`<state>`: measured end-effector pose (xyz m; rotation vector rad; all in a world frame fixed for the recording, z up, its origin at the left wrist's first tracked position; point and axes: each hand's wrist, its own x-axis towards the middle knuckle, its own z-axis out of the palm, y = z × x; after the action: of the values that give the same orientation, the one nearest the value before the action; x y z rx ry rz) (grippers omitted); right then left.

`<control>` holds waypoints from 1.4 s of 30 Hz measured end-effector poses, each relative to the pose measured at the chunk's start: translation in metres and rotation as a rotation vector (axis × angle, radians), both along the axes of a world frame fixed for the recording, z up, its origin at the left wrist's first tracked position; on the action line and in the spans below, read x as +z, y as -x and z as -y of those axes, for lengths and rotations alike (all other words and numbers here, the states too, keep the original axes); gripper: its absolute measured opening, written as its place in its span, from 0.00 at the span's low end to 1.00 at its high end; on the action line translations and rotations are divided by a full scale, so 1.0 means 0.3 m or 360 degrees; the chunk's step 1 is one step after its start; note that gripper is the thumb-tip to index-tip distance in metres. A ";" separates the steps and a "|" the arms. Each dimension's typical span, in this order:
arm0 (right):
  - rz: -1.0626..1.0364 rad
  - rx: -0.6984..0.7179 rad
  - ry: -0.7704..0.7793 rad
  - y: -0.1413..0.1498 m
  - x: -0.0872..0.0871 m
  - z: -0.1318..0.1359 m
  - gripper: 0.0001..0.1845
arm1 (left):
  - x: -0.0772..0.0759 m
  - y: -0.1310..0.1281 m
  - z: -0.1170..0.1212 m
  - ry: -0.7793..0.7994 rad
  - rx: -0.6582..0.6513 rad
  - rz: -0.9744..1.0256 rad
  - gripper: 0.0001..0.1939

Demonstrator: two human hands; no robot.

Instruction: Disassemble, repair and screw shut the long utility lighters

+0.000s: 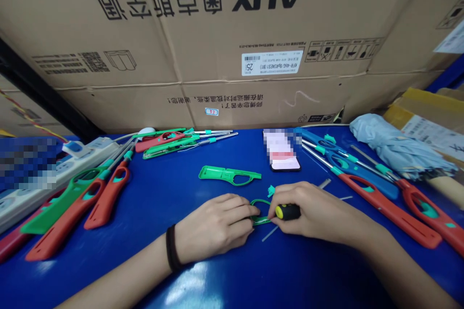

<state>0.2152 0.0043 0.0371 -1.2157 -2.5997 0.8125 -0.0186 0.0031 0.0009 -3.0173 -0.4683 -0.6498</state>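
Observation:
My left hand (221, 224), with a dark band at its wrist, is closed over a green lighter casing (260, 220) on the blue table. Most of that casing is hidden under my fingers. My right hand (308, 210) grips a screwdriver (289, 211) by its black and yellow handle, close to the casing's right end. The screwdriver's tip cannot be made out. Beside my right thumb lies a small turquoise part (271, 190). Beyond my hands rests a separate green casing half (230, 175), its hollow inside facing up. A thin clear tube (270, 233) lies just below my hands.
Several red long-necked lighters (108, 195) and a power strip (68, 169) lie at left. More lighters (391, 210) and a folded light-blue umbrella (398, 145) are at right. A phone (284, 152) lies ahead. A large cardboard box (203, 58) walls off the back.

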 end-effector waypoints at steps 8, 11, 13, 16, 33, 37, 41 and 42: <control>0.0262 -0.0042 -0.0222 0.023 0.030 0.039 0.09 | -0.009 0.003 0.014 0.0124 0.0153 0.0023 0.09; 0.0081 -0.0059 -0.0172 0.012 0.024 0.030 0.07 | -0.003 0.010 0.020 0.0152 0.0176 -0.0021 0.10; -0.0030 -0.0157 -0.0200 -0.005 0.013 0.012 0.07 | 0.002 0.016 0.028 0.0149 0.0195 -0.0029 0.09; -0.0008 -0.0413 -0.0311 -0.031 -0.008 -0.018 0.10 | 0.005 0.025 0.045 0.0107 0.0235 -0.0025 0.09; 0.0300 -0.0726 -0.0216 -0.017 -0.019 -0.057 0.10 | -0.007 0.057 0.025 0.0343 0.0355 0.0137 0.09; 0.0296 -0.0753 -0.0224 -0.028 -0.029 -0.057 0.05 | -0.003 0.059 0.022 0.0233 0.0360 0.0120 0.10; 0.0308 -0.0679 -0.0289 -0.048 -0.036 -0.056 0.05 | 0.002 0.061 0.021 0.0054 0.0331 0.0050 0.10; 0.0336 -0.0703 -0.0308 -0.053 -0.034 -0.056 0.05 | 0.003 0.061 0.020 0.0038 0.0322 0.0038 0.10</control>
<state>0.2310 0.0213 0.0270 -1.7984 -2.3408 0.3557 -0.0370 -0.0031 0.0017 -2.9325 -0.7745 -0.6708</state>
